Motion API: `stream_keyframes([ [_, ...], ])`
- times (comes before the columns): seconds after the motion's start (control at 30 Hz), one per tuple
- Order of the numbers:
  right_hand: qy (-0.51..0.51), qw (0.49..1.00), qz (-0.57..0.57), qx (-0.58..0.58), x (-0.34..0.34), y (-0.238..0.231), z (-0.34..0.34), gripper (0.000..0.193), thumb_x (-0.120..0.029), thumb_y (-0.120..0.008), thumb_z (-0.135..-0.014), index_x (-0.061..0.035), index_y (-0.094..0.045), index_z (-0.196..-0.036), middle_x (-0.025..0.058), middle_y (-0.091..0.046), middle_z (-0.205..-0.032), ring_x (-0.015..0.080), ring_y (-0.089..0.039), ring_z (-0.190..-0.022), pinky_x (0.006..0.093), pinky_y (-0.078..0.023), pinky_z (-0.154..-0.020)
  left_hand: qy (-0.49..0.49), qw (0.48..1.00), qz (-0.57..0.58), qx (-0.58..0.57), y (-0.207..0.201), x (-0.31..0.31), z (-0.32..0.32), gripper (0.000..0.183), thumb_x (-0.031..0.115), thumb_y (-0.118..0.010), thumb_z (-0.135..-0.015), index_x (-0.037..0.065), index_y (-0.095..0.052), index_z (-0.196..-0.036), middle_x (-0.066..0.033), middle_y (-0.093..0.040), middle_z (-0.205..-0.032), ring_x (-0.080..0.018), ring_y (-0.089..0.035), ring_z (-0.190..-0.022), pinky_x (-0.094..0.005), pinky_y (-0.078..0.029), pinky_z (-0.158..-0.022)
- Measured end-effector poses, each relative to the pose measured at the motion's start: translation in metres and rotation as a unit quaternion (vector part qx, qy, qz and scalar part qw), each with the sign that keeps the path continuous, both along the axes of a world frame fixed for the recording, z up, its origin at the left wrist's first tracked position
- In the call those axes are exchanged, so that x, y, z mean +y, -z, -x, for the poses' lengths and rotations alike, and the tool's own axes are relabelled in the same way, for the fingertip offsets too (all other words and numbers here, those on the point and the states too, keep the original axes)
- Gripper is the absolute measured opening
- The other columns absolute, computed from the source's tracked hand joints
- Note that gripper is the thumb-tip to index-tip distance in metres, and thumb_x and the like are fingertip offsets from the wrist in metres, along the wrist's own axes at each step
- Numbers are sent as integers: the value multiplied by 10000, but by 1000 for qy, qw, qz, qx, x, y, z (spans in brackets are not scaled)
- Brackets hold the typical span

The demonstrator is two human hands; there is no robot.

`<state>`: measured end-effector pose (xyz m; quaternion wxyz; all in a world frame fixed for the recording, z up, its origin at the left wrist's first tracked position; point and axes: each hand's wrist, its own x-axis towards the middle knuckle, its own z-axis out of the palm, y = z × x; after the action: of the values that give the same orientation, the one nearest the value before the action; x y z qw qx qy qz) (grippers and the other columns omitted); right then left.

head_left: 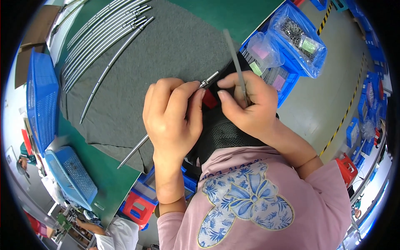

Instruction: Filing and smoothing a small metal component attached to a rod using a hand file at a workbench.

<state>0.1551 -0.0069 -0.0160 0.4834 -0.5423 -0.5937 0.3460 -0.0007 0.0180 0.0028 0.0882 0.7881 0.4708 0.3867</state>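
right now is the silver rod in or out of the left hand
In: the left hand grips the silver rod, which shows on both sides of it.

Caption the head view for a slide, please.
Left hand holds a metal rod, right hand a thin grey strip; other rods lie on dark grey cloth.

Head cam, L one of a side-by-side pair: wide fisheye, worn up top, facing steeply down. Pink shirt (314, 208) fills lower ctr, v. nr lens; L hand (173, 114) & R hand (255, 104) close too, approx mid-view. Grey cloth (166, 50) lies farther fwd, upper L; floor (321, 98) well below, R. View's L = wearer's L; straight edges bend twd rim.
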Motion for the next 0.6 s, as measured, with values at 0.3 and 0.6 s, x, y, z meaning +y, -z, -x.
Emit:
stream_keyframes([
  [0.3, -166, 979, -28, -117, 39, -18, -16, 106, -120, -646, -767, -42, -655, -838, 96, -637, -696, 255, -624, -604, 313, -475, -525, 13, 1000, -1, 0, 2, 0, 1, 152, 11, -693, -668, 33, -596, -783, -75, -526, -755, -246, -500, -644, -338, -409, -542],
  [0.6, -46, 997, 39, -47, 51, -29, -31, 173, -172, -619, -829, 1, -611, -833, 134, -576, -664, 182, -551, -597, 312, -432, -569, 24, 999, -20, 16, 1, -2, 0, 174, 2, -697, -648, 35, -596, -785, -67, -524, -751, -238, -495, -626, -332, -405, -530],
])
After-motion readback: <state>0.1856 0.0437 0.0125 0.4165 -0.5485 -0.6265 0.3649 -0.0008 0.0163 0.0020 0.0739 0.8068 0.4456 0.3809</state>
